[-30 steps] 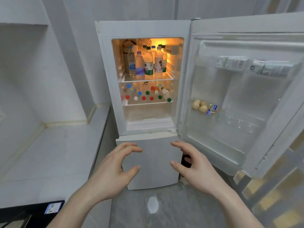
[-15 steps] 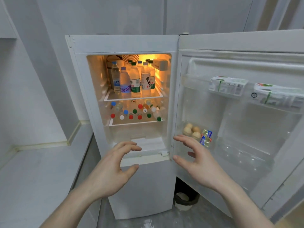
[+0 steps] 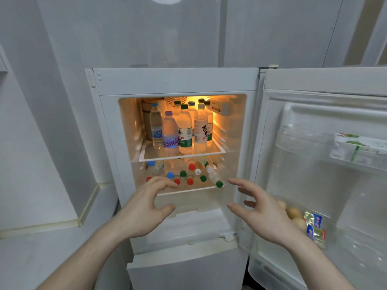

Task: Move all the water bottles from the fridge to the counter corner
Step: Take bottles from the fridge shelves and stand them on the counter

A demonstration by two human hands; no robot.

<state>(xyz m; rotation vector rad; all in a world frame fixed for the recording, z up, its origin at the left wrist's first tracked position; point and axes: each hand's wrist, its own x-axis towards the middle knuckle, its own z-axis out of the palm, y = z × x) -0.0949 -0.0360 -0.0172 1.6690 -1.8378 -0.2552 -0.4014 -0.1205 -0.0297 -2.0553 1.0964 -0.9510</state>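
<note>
The white fridge (image 3: 176,82) stands open and lit inside. Several upright water bottles (image 3: 184,130) stand on its upper shelf (image 3: 182,156). Below, several more bottles lie on their sides (image 3: 196,174), their red, green, blue and white caps facing me. My left hand (image 3: 144,208) is open with curled fingers, its fingertips just in front of the lower shelf's edge. My right hand (image 3: 261,210) is open too, held before the fridge's right frame. Neither hand holds anything. The grey counter (image 3: 41,254) lies at the left.
The fridge door (image 3: 326,143) hangs open on the right; its racks hold cartons (image 3: 360,145), eggs (image 3: 294,213) and small foil packets (image 3: 315,227). A closed lower compartment (image 3: 188,271) sits beneath. Grey walls (image 3: 41,101) enclose the counter's corner on the left.
The view has closed in on the fridge and tilted up. Both open hands have risen from the lower compartment to the level of the lower shelf.
</note>
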